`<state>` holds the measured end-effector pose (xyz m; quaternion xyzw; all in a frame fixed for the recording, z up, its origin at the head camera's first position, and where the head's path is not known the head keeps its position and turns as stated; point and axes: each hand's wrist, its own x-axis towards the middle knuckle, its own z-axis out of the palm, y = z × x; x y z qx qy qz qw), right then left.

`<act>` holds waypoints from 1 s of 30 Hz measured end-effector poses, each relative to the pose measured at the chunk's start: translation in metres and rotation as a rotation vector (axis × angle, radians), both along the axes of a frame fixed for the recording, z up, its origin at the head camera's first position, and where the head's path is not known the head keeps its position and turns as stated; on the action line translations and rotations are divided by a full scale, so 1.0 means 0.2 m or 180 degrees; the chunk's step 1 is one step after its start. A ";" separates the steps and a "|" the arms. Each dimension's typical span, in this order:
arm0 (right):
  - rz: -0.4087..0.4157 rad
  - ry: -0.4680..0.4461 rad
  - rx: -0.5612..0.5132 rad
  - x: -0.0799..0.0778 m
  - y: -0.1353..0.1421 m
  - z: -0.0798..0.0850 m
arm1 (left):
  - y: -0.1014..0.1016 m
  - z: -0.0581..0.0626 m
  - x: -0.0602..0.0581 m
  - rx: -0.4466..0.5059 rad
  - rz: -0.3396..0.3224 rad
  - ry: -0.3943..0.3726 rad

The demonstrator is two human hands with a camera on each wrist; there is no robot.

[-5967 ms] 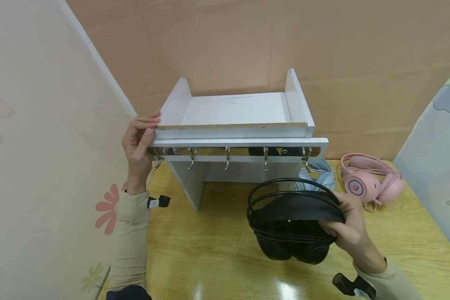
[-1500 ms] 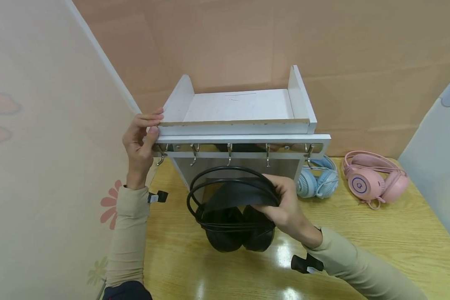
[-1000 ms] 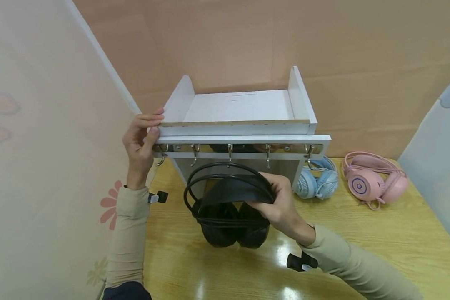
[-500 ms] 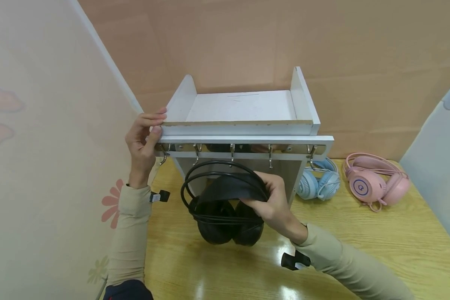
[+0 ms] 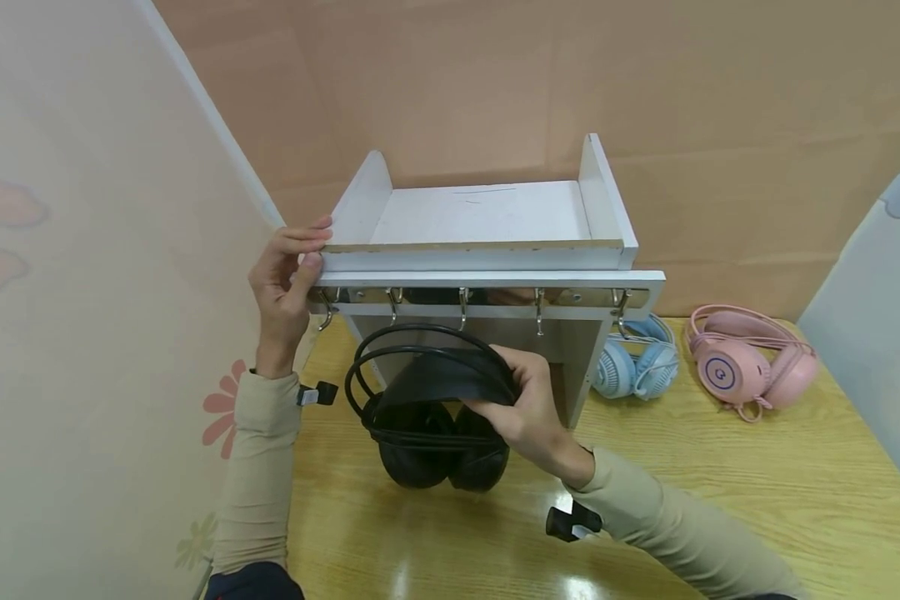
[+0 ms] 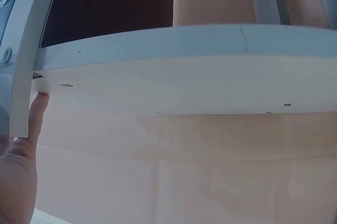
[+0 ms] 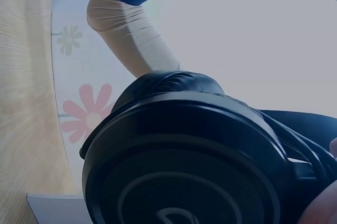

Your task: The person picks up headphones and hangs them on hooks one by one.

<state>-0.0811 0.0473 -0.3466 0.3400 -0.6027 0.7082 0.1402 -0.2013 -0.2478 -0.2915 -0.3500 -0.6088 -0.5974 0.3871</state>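
My right hand (image 5: pixel 528 408) holds black over-ear headphones (image 5: pixel 450 379) by the right part of their headband, thumb toward me. They hang in front of the white shelf (image 5: pixel 480 217), ear cups downward, their thin outer band just under the metal hooks (image 5: pixel 463 310). One round ear cup (image 7: pixel 184 150) fills the lower part of the right wrist view. My left hand (image 5: pixel 281 287) grips the shelf's left end, with the thumb at the front and fingers reaching over the side. In the left wrist view, a finger of the left hand (image 6: pixel 18 182) touches the white board.
Light blue headphones (image 5: pixel 637 367) lie on the wooden table (image 5: pixel 720 483) beside the shelf's right side. Pink headphones (image 5: pixel 750 358) are farther right. A patterned panel (image 5: pixel 120 292) stands close along the left, and a brown backing (image 5: pixel 720 167) rises behind the shelf.
My right hand has carried the black headphones leftward, from the shelf's right side to left of its middle, with a slight rise. The left hand keeps its grip on the shelf.
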 end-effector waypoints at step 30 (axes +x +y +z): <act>0.0024 0.0210 0.0018 -0.03 -0.14 0.07 | -0.03 0.02 0.02 -0.0162 -0.0112 -0.0115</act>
